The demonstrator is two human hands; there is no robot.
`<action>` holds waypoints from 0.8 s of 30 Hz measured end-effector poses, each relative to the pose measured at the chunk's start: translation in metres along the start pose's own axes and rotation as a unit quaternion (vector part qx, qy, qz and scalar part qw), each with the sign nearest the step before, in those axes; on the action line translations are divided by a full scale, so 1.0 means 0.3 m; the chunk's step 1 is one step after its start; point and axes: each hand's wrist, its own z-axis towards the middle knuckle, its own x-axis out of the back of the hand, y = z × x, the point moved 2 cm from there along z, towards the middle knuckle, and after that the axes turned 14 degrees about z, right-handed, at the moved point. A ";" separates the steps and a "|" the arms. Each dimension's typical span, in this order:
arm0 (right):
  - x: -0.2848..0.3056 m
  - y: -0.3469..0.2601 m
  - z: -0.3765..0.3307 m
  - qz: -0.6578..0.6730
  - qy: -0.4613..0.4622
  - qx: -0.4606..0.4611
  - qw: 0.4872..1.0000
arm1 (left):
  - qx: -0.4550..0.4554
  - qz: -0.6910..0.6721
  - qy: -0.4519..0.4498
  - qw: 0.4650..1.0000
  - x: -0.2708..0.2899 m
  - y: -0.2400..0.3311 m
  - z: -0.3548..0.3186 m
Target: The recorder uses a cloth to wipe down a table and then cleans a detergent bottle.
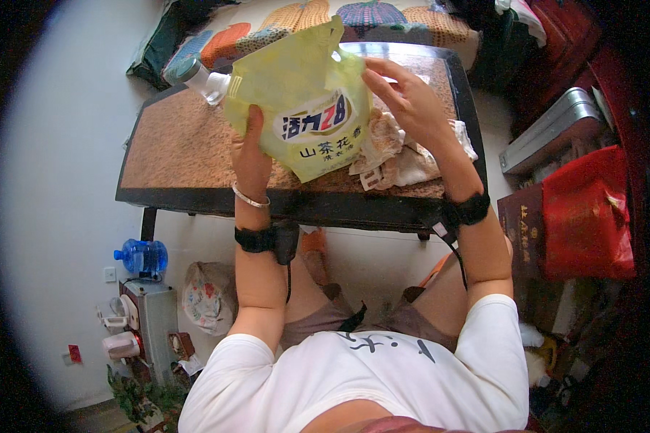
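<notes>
A pale yellow-green laundry detergent refill pouch (289, 94) is held up, tilted, above a table (173, 137) with a brown mottled top and dark rim. From the pouch's left side sticks out a white spout with a grey-green cap (188, 70). My left hand (251, 148) grips the lower left edge, thumb in front. At the upper right edge, my right hand (404, 94) has its thumb and fingers closed on the pouch; some fingertips are hidden behind it. Behind and below the pouch, a crumpled whitish cloth (412, 166) lies on the table near my right wrist.
Beyond the table stands a seat with a colourful patterned cover (282, 25). To the right are a silver case (552, 130), a dark box (521, 224) and a red bag (585, 216). At left, a blue water jug (144, 256) tops a dispenser; a floral bag (209, 297) sits nearby.
</notes>
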 end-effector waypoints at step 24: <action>-0.099 0.141 0.238 0.365 0.034 -0.058 0.929 | 0.045 0.047 0.134 0.989 -0.015 0.037 0.006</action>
